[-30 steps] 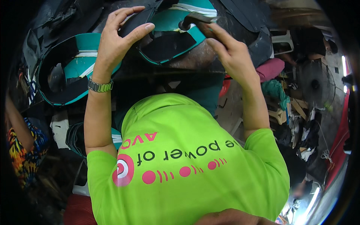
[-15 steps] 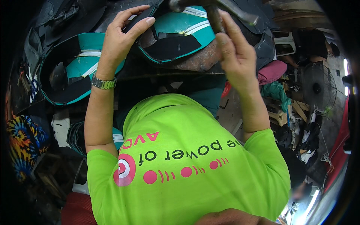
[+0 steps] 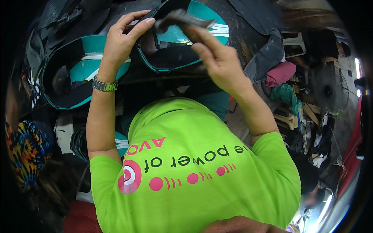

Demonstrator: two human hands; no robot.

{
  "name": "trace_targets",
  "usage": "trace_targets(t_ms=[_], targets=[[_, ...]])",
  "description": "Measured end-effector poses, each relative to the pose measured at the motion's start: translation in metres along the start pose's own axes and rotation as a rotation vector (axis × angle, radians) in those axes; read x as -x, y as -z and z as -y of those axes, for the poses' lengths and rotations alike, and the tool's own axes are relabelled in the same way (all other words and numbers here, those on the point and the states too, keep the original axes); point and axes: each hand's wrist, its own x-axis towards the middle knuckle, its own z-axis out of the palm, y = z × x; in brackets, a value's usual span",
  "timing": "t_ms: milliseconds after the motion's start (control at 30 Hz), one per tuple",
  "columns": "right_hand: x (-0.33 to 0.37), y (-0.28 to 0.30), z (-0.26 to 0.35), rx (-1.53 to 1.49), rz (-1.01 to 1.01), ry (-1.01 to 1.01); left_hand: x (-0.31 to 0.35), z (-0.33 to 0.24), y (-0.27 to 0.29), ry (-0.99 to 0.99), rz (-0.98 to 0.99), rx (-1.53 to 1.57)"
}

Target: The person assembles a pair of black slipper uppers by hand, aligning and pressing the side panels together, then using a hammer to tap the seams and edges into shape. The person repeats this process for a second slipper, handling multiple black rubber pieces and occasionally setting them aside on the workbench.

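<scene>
My left hand (image 3: 123,37) pinches the edge of a shoe upper (image 3: 176,58), a looped teal and black piece with white stripes, at its left side. In my right hand (image 3: 219,60) is a hammer (image 3: 175,20), its metal head smeared by motion over that upper, close to my left fingertips. Whether the head touches the upper, I cannot tell. Another teal and black upper (image 3: 79,72) of the same kind lies on the dark workbench, left of and partly behind my left wrist.
Black cut pieces (image 3: 264,58) lie on the bench at the right and back. A stack of teal uppers (image 3: 79,141) sits below the bench at left. A pink cloth bundle (image 3: 281,73) and a standing fan (image 3: 329,91) are to the right. Someone in tie-dye clothing (image 3: 29,151) is at far left.
The hammer and my right hand have swung left toward my left fingers. The held upper has shifted slightly, while my left hand keeps its pinch nearly in place.
</scene>
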Motion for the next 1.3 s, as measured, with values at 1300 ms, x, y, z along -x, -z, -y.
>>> trace_targets(t_ms=[1300], targets=[[0.082,0.056,-0.017,0.054,0.285,-0.229,0.006,-0.009,-0.016,-0.418,-0.11,-0.263]])
